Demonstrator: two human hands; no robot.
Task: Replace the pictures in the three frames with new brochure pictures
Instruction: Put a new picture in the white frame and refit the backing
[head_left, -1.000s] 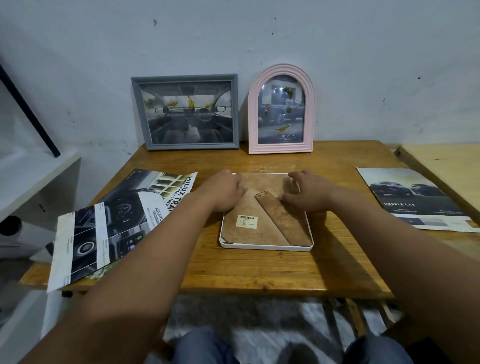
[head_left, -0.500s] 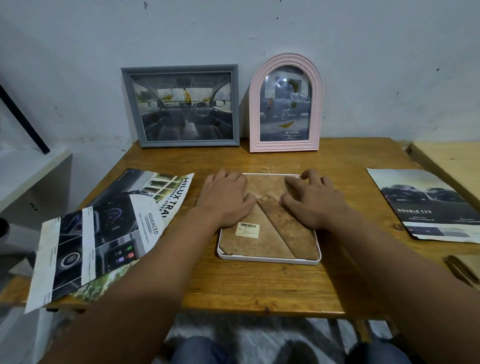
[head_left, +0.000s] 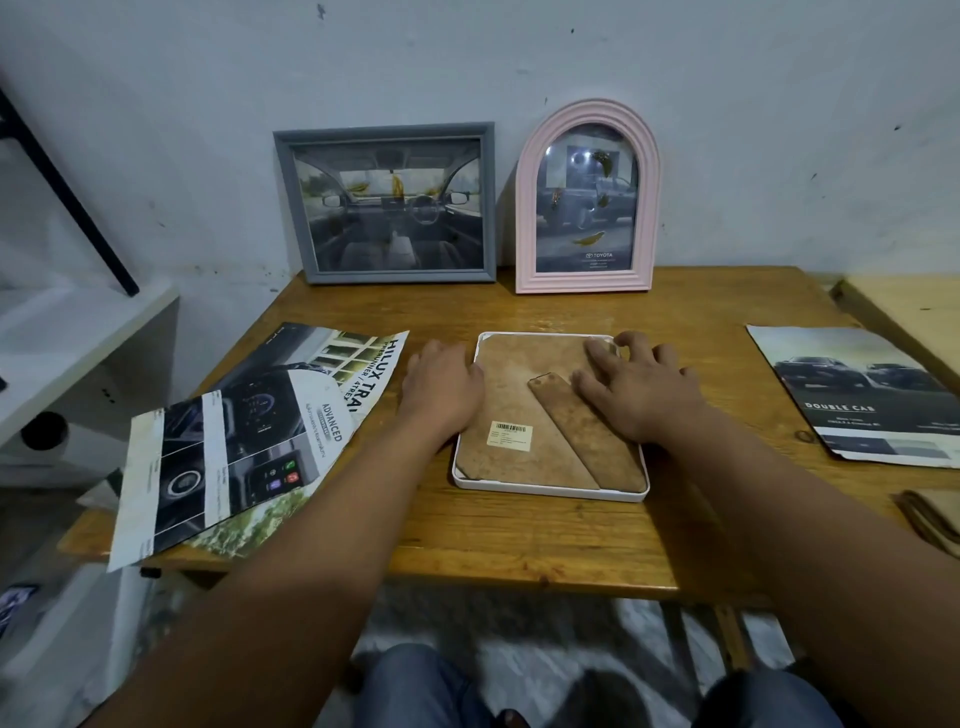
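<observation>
Hands at work at centre frame: a white frame (head_left: 550, 491) lies face down on the wooden desk (head_left: 519, 540), its brown backing board and folded stand uppermost, a barcode sticker near the lower middle. The left hand (head_left: 441, 387) rests at the frame's left edge, fingers (head_left: 470, 371) loosely bent against the rim and gripping nothing that can be seen. The right hand (head_left: 641, 387) lies flat on the backing's upper right, fingers (head_left: 597, 356) spread wide. Against the wall at upper centre stand a grey frame (head_left: 384, 203) showing a car interior and, just beside it, a pink arched frame (head_left: 587, 197) showing a pickup. An open brochure (head_left: 244, 441) lies at left, overhanging the desk edge; a second brochure (head_left: 862, 395) lies at right.
</observation>
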